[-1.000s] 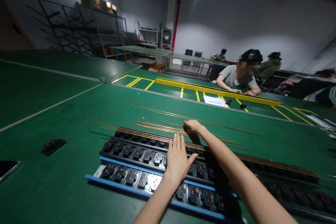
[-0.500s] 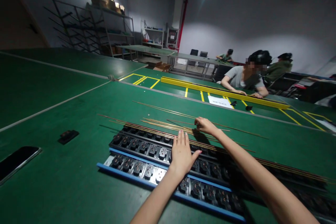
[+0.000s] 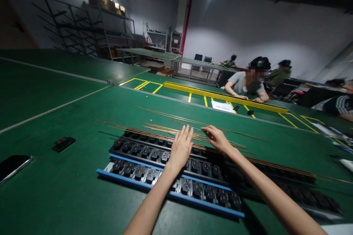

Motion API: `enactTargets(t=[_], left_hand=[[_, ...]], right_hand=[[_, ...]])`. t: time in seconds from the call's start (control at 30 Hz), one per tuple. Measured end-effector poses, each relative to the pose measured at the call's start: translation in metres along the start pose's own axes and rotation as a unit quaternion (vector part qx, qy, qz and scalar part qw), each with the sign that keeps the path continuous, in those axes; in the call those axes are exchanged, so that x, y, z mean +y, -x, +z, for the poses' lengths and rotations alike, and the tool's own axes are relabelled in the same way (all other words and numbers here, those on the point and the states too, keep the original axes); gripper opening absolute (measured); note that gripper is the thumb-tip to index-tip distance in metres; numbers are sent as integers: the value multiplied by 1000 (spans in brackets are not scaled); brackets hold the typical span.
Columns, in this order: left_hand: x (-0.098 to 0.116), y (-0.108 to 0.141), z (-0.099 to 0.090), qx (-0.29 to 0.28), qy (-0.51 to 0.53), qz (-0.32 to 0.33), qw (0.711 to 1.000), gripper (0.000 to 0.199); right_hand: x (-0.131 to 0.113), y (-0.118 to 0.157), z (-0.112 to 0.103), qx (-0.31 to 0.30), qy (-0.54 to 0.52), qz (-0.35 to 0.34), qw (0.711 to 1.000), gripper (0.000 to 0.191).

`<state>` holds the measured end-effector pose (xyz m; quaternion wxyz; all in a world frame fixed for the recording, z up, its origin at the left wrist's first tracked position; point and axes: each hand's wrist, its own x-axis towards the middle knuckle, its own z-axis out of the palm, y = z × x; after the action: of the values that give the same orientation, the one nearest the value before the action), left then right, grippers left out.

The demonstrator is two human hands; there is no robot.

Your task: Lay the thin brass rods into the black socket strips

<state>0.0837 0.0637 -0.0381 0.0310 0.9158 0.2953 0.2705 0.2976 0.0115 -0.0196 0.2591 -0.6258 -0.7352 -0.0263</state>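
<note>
1. If you take the blue-edged socket strip [image 3: 204, 202] as your landmark, a dark, glossy phone [image 3: 15, 167] with a bright rim lies well to its left, flat on the smooth green tabletop [image 3: 68, 194].
2. Between the phone and the strip you have one loose black module [image 3: 64, 144], blocky and matt, with a reddish-brown part on top.
3. Just beyond the strip, black socket modules [image 3: 135, 149] sit in rows parallel to it, squarish, with small copper-coloured contacts.
4. Thin, straight brass-coloured rods [image 3: 160, 128] lie beyond the strip, some along the farthest row, others on the green behind it; their long axis runs much like the strip's, from far left to near right.
5. Your left hand [image 3: 180, 147] is beyond the strip's middle, palm down, fingers stretched across the rods' length and clasping nothing. It is the nearer hand to the bundle, lying right over it.
6. Your right hand [image 3: 218, 139], also beyond the strip and just right of your left, has bent fingers with the tips close together; you cannot tell whether they pinch a rod. From it, much of the bundle extends leftward.
7. Well beyond the strip, toward its right end, runs a long, straight-sided yellow channel [image 3: 226, 97], with a grey-sleeved co-worker [image 3: 235, 79] leaning behind it.
</note>
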Motion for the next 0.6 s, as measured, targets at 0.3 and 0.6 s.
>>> enactTargets(t=[0.3, 0.6], left_hand=[[-24, 16, -17, 13, -33, 5, 999, 50], [-46, 34, -43, -9, -51, 23, 998, 47]], right_hand=[[-70, 12, 10, 17, -22, -46, 999, 37], [-102, 17, 24, 25, -64, -65, 996, 37]])
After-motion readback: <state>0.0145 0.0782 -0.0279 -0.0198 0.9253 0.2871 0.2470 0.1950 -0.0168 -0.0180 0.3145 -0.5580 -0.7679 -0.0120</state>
